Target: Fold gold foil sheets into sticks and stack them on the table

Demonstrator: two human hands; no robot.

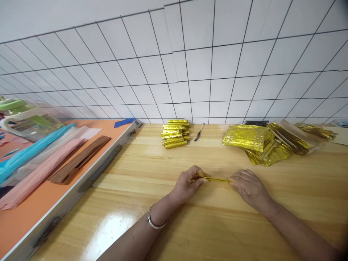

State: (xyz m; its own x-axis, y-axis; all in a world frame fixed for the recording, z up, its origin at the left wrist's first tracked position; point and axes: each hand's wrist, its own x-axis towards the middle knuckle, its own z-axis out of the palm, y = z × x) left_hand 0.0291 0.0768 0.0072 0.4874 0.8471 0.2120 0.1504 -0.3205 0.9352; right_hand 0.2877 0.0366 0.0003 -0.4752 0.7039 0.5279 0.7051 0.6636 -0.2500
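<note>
A thin rolled strip of gold foil (219,179) lies across the wooden table (190,224) between my two hands. My left hand (188,184), with a silver bangle on the wrist, pinches the strip's left end. My right hand (249,186) has its fingers closed on the right end. A small stack of folded gold foil bars (175,133) sits near the tiled wall behind my hands. To the far right lies a loose pile of flat gold foil sheets (261,143).
A dark pen-like tool (199,132) lies beside the bar stack. On the left an orange board (24,221) carries pink, brown and blue paper strips (51,163) and a clear plastic container (27,121). A white tiled wall closes the back.
</note>
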